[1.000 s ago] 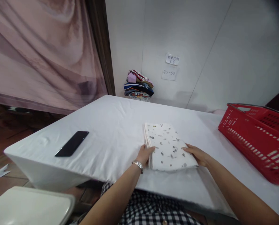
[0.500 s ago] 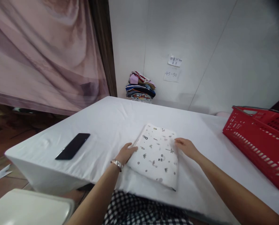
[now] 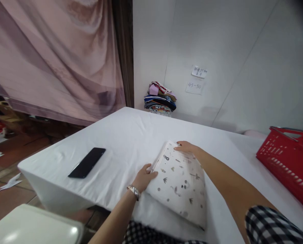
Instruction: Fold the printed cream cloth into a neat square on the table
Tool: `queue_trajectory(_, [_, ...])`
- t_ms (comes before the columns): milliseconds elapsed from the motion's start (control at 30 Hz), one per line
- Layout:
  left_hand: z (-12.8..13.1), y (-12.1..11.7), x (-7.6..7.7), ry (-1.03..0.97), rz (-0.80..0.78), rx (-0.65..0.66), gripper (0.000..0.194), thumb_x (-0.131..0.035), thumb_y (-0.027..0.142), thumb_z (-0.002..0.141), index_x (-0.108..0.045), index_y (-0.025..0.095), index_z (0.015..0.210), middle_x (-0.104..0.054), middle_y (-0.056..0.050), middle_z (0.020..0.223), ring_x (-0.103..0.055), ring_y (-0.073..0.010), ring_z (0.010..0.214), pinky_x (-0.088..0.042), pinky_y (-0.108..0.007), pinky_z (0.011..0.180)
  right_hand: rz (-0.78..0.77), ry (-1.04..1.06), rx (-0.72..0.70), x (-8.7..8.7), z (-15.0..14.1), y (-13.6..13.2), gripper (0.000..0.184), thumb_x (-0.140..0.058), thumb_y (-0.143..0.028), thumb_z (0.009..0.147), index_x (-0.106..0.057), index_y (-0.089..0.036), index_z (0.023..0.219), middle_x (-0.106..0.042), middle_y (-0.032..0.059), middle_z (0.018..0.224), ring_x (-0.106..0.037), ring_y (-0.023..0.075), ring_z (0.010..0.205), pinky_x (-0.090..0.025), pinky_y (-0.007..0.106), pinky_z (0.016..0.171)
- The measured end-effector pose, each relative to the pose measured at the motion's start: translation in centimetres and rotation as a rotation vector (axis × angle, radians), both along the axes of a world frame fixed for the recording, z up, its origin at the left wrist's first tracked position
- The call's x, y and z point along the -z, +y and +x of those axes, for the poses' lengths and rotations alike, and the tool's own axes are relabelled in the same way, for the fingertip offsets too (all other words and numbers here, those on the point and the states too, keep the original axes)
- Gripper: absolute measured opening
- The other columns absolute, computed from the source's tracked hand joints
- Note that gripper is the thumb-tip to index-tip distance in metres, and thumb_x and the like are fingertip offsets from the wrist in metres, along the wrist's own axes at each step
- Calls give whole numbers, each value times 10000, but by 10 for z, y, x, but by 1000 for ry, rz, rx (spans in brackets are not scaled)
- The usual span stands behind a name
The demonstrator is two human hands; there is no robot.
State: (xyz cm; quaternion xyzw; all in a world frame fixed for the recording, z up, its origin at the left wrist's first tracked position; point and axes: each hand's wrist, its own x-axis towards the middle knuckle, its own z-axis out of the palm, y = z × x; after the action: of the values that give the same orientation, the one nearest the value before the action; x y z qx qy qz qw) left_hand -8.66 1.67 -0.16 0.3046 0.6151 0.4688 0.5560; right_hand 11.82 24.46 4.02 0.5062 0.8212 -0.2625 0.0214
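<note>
A folded white cloth [image 3: 176,179] printed with small grey and brown figures lies near the front edge of the table. My left hand [image 3: 145,178], with a bracelet at its wrist, grips the cloth's left edge; some of its fingers are hidden beneath the fabric. At the far edge, my right hand [image 3: 188,148] has its fingers closed on the cloth near the corner. The right forearm passes over the cloth's right side.
A white-covered table [image 3: 131,135] carries a black phone-like slab [image 3: 87,162] on the left and a red plastic basket [image 3: 286,159] on the right. Stacked folded clothes [image 3: 160,98] stand by the wall behind. A white stool-like seat [image 3: 34,225] is at lower left.
My right hand has moved from the cloth's right edge to its far edge. My left hand still holds the left edge. The view has shifted a little.
</note>
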Motion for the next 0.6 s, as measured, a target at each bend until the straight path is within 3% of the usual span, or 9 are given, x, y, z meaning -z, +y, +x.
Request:
queue_trajectory(267, [-3,0,0,-58,59,92,699,-710,353,585,-396,142,1173,-655,-59,841,-629,-213,753,-490,-326,679,-210,-57,15,4,9,18,877,-573,-705,577,-445,-202,1284,-382,121,1364,-417,339,1179,-380,419,924])
queue_trajectory(500, [-2,0,-4,-73,68,126,677,-684,348,605,-384,145,1177,-653,-93,949,-627,-217,783,-487,-341,700,-248,-58,41,1,19,20,988,-544,-732,579,-271,-220,1379,-205,108,1450,-288,339,1265,-336,437,970])
queue_trajectory(600, [-1,-1,-6,-90,74,134,669,-680,354,611,-382,146,1172,-649,-98,962,-624,-220,802,-483,-345,714,-309,-69,32,-4,20,26,980,-576,-712,566,-273,-249,1375,-176,91,1460,-254,345,1281,-326,457,979])
